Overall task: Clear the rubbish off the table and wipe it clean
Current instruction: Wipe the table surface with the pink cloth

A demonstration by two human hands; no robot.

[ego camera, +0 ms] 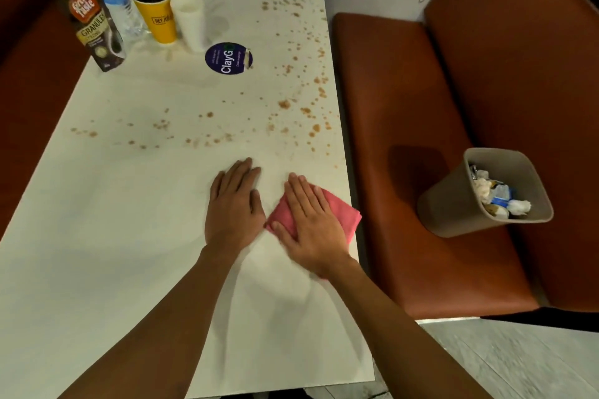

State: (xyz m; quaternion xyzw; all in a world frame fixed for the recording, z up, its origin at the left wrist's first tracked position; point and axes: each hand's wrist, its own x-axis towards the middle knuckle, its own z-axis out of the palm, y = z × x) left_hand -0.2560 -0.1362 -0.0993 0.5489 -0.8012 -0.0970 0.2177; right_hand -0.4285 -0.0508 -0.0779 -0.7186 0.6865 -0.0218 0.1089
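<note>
Flat-fingered, the right hand [312, 223] presses a folded pink cloth [348, 215] onto the white table [97, 236] near its right edge; the left hand [235, 204] lies spread and flat just beside it. Brown spatter [285, 104] covers the far half. On the bench [398, 139] stands a bin [453, 204] of crumpled rubbish [499, 197].

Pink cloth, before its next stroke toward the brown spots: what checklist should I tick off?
1. Right hand flat on pink cloth: ok.
2. Left hand flat on the table beside it, holding nothing: ok.
3. Loose rubbish in the bin on the seat: ok.
4. No brown spots left: not ok; they cover the far half.
5. Granules box, water bottle, yellow cup and white cup clear of the stroke: ok, far left corner.
6. Cloth damp: cannot tell.
</note>
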